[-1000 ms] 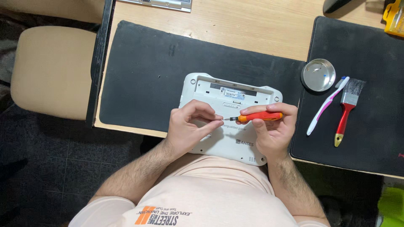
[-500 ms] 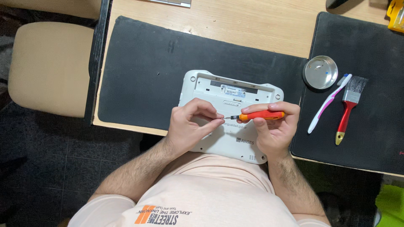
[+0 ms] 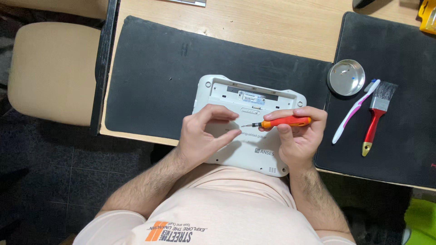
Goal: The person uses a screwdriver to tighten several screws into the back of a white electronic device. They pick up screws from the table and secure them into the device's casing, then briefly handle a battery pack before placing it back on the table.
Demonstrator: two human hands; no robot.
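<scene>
Wooden bench with black mats over dark tiles; under the fingers lies a white device, right hand pinching an orange screwdriver, left hand fingers curled at its tip.

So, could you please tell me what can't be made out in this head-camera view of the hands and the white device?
- Screwdriver tip: too small, by the left hand; whether it sits in a screw is unclear.
- Device middle and near edge: covered by both hands.
- Right hand palm: turned away.
- Metal dish contents: too small.
- Yellow object: cut off by the right edge.
</scene>
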